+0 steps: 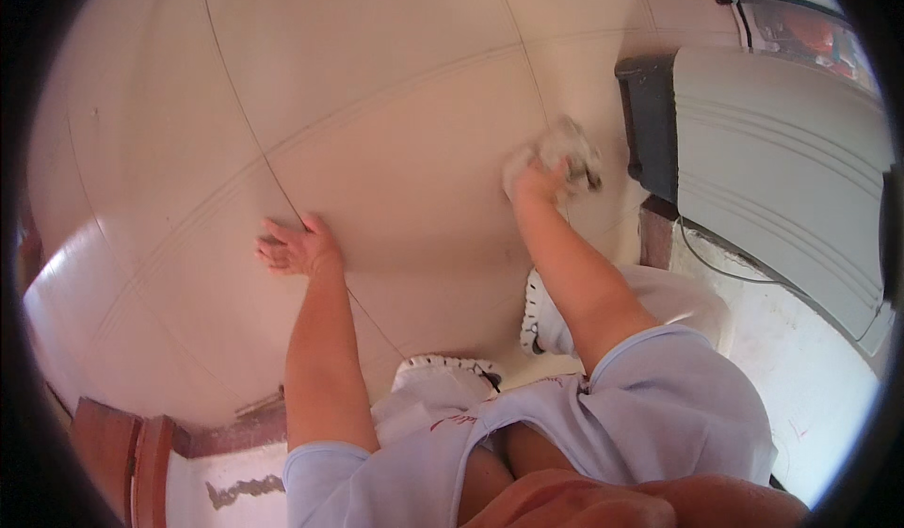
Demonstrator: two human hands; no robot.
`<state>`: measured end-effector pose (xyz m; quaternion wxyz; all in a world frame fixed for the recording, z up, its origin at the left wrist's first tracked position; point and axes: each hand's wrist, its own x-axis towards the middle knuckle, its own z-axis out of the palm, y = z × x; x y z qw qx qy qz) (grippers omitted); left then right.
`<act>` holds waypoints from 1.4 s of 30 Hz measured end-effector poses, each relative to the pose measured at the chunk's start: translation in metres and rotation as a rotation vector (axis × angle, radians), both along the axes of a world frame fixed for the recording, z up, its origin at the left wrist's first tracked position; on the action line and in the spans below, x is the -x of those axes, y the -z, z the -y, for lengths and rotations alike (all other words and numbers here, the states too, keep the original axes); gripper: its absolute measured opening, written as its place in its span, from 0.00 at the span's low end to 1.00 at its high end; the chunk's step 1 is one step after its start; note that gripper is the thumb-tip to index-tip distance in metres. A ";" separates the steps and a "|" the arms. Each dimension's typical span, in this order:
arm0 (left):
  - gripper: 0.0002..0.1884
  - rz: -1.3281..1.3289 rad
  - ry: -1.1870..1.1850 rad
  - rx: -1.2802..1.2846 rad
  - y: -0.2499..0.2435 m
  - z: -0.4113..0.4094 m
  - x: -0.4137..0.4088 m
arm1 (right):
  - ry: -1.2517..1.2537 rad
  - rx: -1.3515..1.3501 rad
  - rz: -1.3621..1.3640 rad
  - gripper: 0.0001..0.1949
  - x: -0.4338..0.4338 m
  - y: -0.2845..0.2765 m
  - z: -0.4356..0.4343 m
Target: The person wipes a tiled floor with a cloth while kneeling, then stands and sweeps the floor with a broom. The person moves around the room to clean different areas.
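My right hand (538, 181) is on a crumpled pale cloth (569, 145), with fingers bent over it against the tiled floor (395, 175). The cloth is blurred, and a dark patch shows on its right end. My left hand (300, 247) holds nothing and has its fingers apart over a tile joint. Whether it touches the floor I cannot tell. Below and between my arms are my feet in white openwork shoes (531, 313).
A pale ribbed appliance (777, 147) with a dark end (648, 124) stands close to the right of the cloth. Its cable (727, 274) hangs by the wall. A see-through-fronted unit (805, 34) lies beyond it. At lower left is a brown wooden door frame (152, 468).
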<state>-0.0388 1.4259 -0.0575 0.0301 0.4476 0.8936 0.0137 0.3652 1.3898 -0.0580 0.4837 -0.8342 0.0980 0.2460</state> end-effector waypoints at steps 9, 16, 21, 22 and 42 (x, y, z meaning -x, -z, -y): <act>0.37 0.300 -0.011 0.014 -0.009 -0.008 0.022 | -0.721 -0.174 -0.142 0.36 0.106 -0.100 -0.144; 0.27 0.739 0.298 0.349 -0.074 0.164 0.074 | -0.447 -0.353 -0.703 0.33 0.133 -0.238 -0.037; 0.26 1.065 0.077 0.914 -0.250 0.269 -0.052 | -0.340 -0.160 -0.812 0.33 0.098 -0.349 0.077; 0.27 1.141 0.026 0.880 -0.291 0.273 -0.074 | -0.314 -0.149 -0.832 0.33 0.092 -0.374 0.090; 0.21 1.621 -0.438 0.546 -0.532 -0.030 -0.242 | -0.533 -0.058 -0.106 0.33 -0.083 -0.442 -0.134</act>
